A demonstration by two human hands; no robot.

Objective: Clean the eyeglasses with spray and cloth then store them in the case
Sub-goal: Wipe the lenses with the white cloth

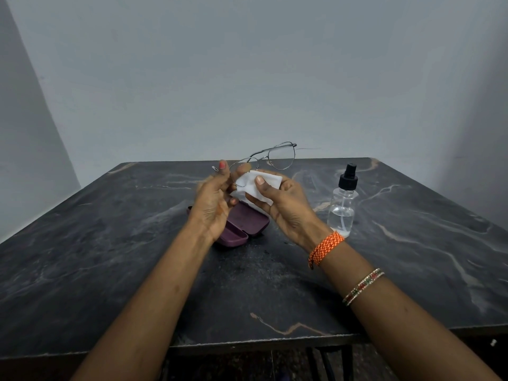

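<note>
Nearest the camera, two bare forearms reach forward over the dark marble-patterned tabletop point(110, 257); the right one wears a beaded bangle point(362, 286) and, closer to the wrist, a woven orange thread band point(325, 247). Both hands are raised above the table, close together. The left hand point(217, 204) has its fingers curled and pinches the thin silver wire-framed eyeglasses point(270, 159) at their left end, by the lens and hinge (a fingertip shows through that lens). The right hand point(286, 207) grips a folded white cleaning cloth point(255, 188), thumb pressed on top of it, the cloth lying against the lower edge of the held lens. The other lens and one temple stick out up and to the right, clear of both hands. Below and behind the hands, an open maroon hard-shell glasses case point(247, 226) lies on the table. Just right of the right wrist stands a clear plastic spray bottle with a black pump top point(343, 204), upright, partly filled with clear liquid. A plain grey wall point(247, 78) lies beyond.
</note>
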